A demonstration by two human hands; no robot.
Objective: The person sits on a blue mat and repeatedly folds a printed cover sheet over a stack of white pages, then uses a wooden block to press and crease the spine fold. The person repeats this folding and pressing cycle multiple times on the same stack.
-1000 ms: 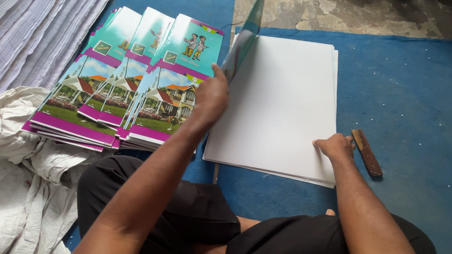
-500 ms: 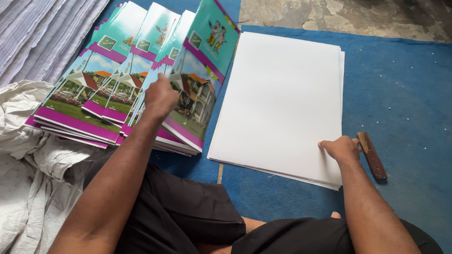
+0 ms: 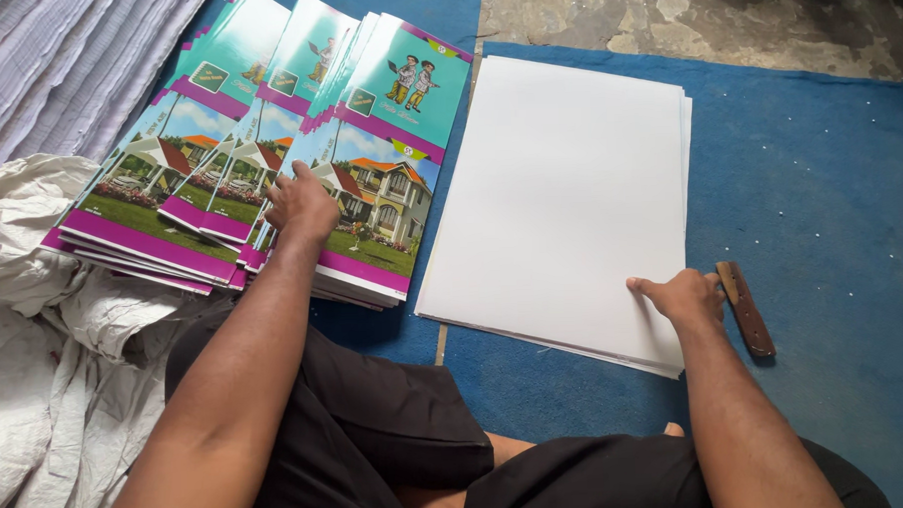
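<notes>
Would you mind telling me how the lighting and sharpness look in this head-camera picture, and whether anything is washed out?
Head view: soft, even daylight, sharp throughout; the white sheet stack is bright, nearly washed out; faint shadow under the right hand; the left hand on the printed covers shows no blur.

Printed covers point(image 3: 369, 177): glossy coated paper, smooth. White sheet stack point(image 3: 569, 190): plain matt paper, smooth. Blue mat point(image 3: 819, 171): matt, fuzzy carpet-like cloth. Small stick point(image 3: 746, 309) at the stack's right edge: brown, looks like wood. White sacking point(image 3: 34, 329): crumpled woven fabric. Bare floor point(image 3: 683, 11): rough concrete.
</notes>
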